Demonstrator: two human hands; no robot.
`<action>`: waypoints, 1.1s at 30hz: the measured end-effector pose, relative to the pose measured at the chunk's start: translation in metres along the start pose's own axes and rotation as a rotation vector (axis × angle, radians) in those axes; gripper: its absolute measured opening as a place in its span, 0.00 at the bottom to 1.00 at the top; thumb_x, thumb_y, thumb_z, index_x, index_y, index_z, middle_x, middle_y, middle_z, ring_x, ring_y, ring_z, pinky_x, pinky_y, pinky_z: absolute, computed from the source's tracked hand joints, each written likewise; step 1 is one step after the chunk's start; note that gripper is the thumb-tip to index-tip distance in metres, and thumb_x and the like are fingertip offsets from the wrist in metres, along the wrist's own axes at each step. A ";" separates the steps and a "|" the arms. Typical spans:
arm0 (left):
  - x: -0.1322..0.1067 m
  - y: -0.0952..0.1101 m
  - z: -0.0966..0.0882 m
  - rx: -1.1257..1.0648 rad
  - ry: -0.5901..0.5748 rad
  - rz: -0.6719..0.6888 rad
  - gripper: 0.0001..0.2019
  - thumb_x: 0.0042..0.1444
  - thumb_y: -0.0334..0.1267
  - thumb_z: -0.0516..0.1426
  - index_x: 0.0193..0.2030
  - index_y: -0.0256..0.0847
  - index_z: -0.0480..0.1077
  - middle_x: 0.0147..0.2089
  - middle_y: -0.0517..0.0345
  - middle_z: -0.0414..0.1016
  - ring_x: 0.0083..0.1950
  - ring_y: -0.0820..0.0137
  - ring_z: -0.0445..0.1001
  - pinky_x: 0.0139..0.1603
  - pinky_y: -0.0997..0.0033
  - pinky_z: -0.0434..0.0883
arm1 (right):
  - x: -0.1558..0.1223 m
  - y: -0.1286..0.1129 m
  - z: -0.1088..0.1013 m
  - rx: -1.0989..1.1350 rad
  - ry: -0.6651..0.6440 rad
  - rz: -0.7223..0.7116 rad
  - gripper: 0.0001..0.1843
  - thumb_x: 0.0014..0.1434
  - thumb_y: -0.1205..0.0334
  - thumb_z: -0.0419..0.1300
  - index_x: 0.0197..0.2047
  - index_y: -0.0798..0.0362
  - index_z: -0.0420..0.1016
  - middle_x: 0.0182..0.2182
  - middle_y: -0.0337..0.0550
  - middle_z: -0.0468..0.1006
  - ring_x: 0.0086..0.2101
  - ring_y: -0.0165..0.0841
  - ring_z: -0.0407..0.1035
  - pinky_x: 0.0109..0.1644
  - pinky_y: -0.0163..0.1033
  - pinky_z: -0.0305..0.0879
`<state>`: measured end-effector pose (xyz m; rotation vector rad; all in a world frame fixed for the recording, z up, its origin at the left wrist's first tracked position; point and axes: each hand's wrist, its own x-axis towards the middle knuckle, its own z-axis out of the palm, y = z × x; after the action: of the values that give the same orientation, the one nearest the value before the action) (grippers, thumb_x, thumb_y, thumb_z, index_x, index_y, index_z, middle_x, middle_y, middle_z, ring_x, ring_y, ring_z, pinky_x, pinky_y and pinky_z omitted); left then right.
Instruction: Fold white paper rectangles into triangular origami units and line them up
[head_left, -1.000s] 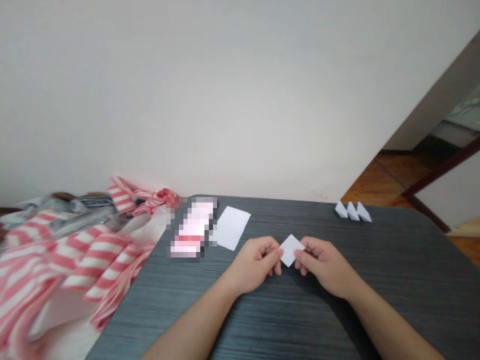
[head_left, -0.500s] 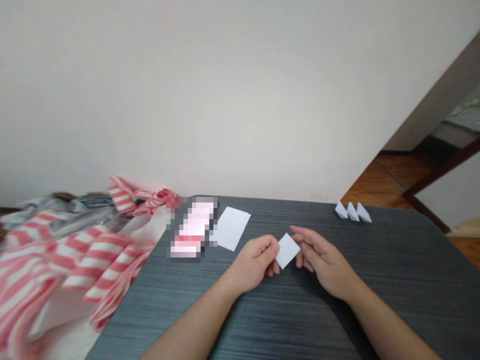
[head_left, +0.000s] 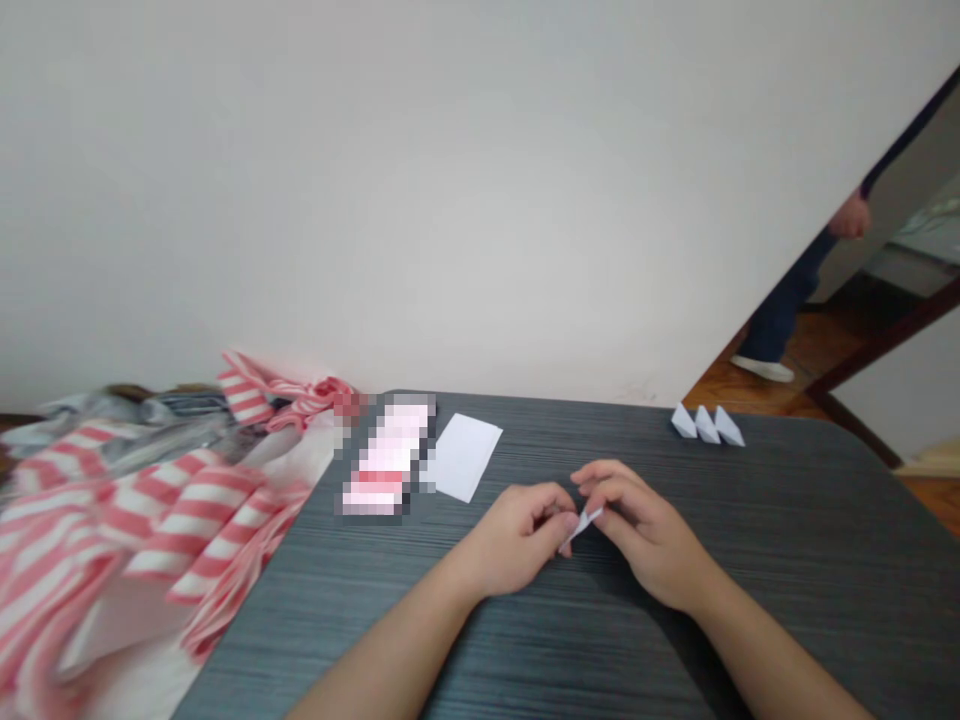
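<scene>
A small folded white paper [head_left: 584,524] is held between my two hands above the dark table, tilted so that mostly a narrow side shows. My left hand [head_left: 525,535] pinches its left end between thumb and fingers. At its right end, the thumb and fingertips of my right hand [head_left: 643,530] close on the paper. Part of the paper is hidden behind the fingers. Flat white sheets [head_left: 465,457] lie on the table beyond my left hand. Three folded white paper pieces [head_left: 706,425] stand in a row at the far right.
A blurred-out phone-like object [head_left: 390,455] lies left of the sheets on the dark table [head_left: 525,660]. Red-and-white striped cloth [head_left: 202,510] is heaped on the left. A pale wall [head_left: 480,200] rises behind. Through the doorway at right, a person [head_left: 780,300] is partly visible.
The paper has turned from facing me flat to nearly edge-on. My right fingers have closed on its right end. A person has appeared in the doorway.
</scene>
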<state>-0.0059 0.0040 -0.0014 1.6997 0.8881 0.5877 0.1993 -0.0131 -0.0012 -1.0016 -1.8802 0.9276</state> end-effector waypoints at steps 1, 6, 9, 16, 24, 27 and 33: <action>0.000 0.000 0.000 0.003 0.004 0.001 0.10 0.64 0.39 0.52 0.36 0.38 0.71 0.29 0.58 0.75 0.29 0.73 0.69 0.31 0.76 0.62 | 0.000 0.000 0.001 0.003 0.000 0.011 0.07 0.66 0.67 0.54 0.38 0.49 0.71 0.45 0.47 0.74 0.48 0.38 0.69 0.54 0.44 0.64; 0.000 0.003 0.000 -0.012 0.010 0.001 0.12 0.64 0.39 0.52 0.34 0.38 0.72 0.28 0.59 0.74 0.28 0.74 0.68 0.30 0.76 0.62 | -0.001 0.000 0.000 -0.030 0.022 0.111 0.05 0.66 0.65 0.54 0.39 0.50 0.71 0.36 0.43 0.75 0.38 0.35 0.70 0.45 0.40 0.66; 0.001 0.004 -0.002 -0.086 0.028 0.012 0.17 0.66 0.44 0.48 0.32 0.37 0.70 0.24 0.60 0.70 0.26 0.74 0.67 0.29 0.76 0.63 | -0.001 -0.001 -0.002 -0.026 -0.011 0.093 0.08 0.67 0.65 0.53 0.42 0.50 0.74 0.36 0.43 0.75 0.37 0.35 0.70 0.44 0.39 0.66; 0.001 -0.003 0.001 -0.090 0.018 -0.038 0.16 0.61 0.49 0.55 0.35 0.36 0.73 0.23 0.63 0.68 0.24 0.75 0.64 0.25 0.77 0.57 | -0.004 0.010 0.007 0.030 -0.015 0.248 0.12 0.64 0.61 0.57 0.50 0.50 0.73 0.33 0.41 0.76 0.33 0.34 0.71 0.38 0.38 0.67; 0.003 -0.003 0.002 -0.184 0.109 -0.108 0.14 0.61 0.47 0.55 0.33 0.37 0.70 0.20 0.64 0.68 0.22 0.76 0.64 0.24 0.78 0.59 | -0.006 0.017 0.011 0.180 -0.024 0.293 0.12 0.64 0.60 0.57 0.50 0.51 0.70 0.32 0.40 0.75 0.31 0.32 0.70 0.35 0.36 0.66; 0.004 -0.005 0.002 -0.193 0.117 -0.107 0.14 0.61 0.46 0.56 0.33 0.37 0.69 0.20 0.64 0.67 0.21 0.76 0.63 0.23 0.78 0.59 | -0.004 0.012 0.008 0.107 -0.034 0.273 0.09 0.63 0.61 0.58 0.47 0.51 0.73 0.29 0.38 0.75 0.30 0.32 0.68 0.35 0.36 0.65; 0.003 -0.003 0.002 -0.081 0.071 -0.085 0.14 0.61 0.46 0.55 0.32 0.36 0.72 0.22 0.61 0.69 0.24 0.74 0.66 0.24 0.78 0.60 | 0.002 0.000 0.004 -0.063 -0.064 0.203 0.08 0.63 0.61 0.58 0.42 0.51 0.78 0.26 0.38 0.74 0.28 0.32 0.68 0.33 0.35 0.62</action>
<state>-0.0036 0.0053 -0.0052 1.5689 0.9701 0.6218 0.1950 -0.0122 -0.0024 -1.2310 -1.8956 1.0333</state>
